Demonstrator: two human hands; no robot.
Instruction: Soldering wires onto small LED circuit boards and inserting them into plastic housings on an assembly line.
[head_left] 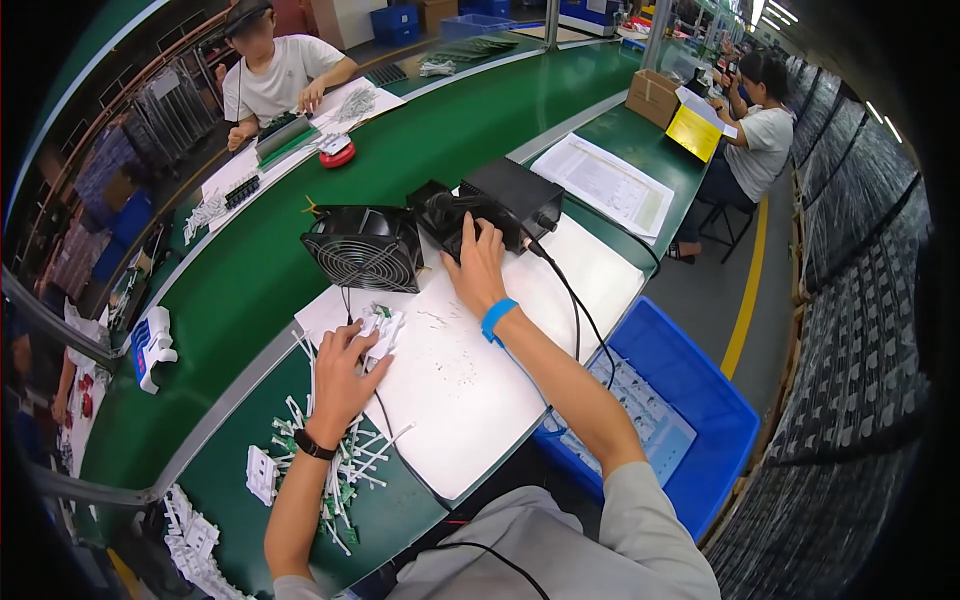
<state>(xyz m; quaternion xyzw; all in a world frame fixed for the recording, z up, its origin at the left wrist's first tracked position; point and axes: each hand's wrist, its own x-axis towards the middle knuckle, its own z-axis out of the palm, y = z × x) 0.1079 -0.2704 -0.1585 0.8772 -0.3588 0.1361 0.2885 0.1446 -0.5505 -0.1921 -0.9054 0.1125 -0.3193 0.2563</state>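
My left hand [343, 375] is at the left part of the white work sheet [470, 390], thumb and fingers bent around a white plastic part [383, 325] with a bit of green on it. My right hand [480, 265], with a blue wristband, reaches to a black stand [437, 208]. Its fingers curl against something dark there, which I cannot make out. A black box-shaped unit [510, 195] with cables stands just beyond. Left of the stand is a black fan [362, 250] with a round wire grille. White strips with green boards [345, 470] lie in a loose pile beside my left wrist.
A blue bin [715, 420] with white parts stands at my right. Black cables [575, 290] hang over the table's right edge. Papers [605, 185] and a cardboard box [652, 97] lie farther along. A green conveyor [440, 120] runs past; a person works across it, others at far right.
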